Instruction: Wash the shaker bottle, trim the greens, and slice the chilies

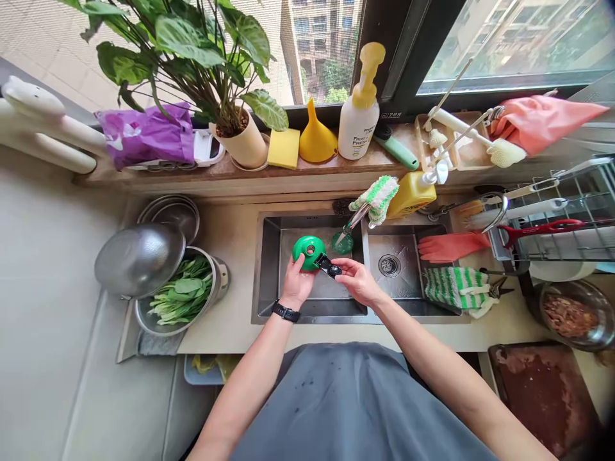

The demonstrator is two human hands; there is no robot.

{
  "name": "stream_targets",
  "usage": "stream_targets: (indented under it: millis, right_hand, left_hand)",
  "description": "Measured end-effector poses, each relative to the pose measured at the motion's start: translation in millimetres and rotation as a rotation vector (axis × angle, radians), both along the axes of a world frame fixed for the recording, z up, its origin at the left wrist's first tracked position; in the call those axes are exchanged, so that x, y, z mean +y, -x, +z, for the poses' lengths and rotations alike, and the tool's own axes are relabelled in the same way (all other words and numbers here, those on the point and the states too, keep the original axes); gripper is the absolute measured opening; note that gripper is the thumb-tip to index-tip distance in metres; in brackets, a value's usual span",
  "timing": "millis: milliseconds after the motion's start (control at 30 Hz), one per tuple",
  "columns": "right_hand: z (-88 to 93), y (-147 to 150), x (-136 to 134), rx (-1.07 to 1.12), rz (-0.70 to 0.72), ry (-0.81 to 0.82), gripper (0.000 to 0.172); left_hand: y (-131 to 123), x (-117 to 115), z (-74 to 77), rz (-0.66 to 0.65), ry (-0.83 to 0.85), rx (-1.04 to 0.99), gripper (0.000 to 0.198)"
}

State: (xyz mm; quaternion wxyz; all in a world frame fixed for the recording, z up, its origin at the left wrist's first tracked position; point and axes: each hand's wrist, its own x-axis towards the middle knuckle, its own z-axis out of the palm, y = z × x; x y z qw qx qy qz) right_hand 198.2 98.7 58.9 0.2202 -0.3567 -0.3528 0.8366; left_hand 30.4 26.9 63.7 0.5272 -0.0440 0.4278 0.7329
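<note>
Over the left basin of the sink (pixel 257 275), my left hand (pixel 296 282) is closed around a round, glossy green lid (pixel 306 248) with a hole near its middle. My right hand (pixel 358 280) pinches the black flip piece (pixel 329 266) that sticks out from the lid's right side. A round, see-through green item (pixel 342 242) lies in the basin below the faucet (pixel 355 221); its kind is unclear. Draped over the faucet is a green-and-white striped cloth (pixel 377 197). The fingers under the lid are partly hidden.
Left of the sink stands a pot of leafy greens (pixel 180 291) with a metal bowl (pixel 139 259) tilted on its rim. A yellow bottle (pixel 412 194), red gloves (pixel 451 246) and a dish rack (pixel 562 211) are to the right. The sill holds a plant (pixel 245 141) and a yellow funnel (pixel 316 137).
</note>
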Motion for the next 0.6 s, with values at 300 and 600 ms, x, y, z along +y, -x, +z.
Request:
stream_targets:
  millis: [300,600]
  right_hand:
    - [27.7,3,-3,-0.022,0.019,-0.064,0.046]
    - [37.5,1,-4,0.027,-0.037,-0.004,0.043]
  left_hand:
    - [2,-2,37.9,0.001,-0.053,0.179,0.035]
    - [2,2,44.5,-0.020,-0.050,0.176,0.036]
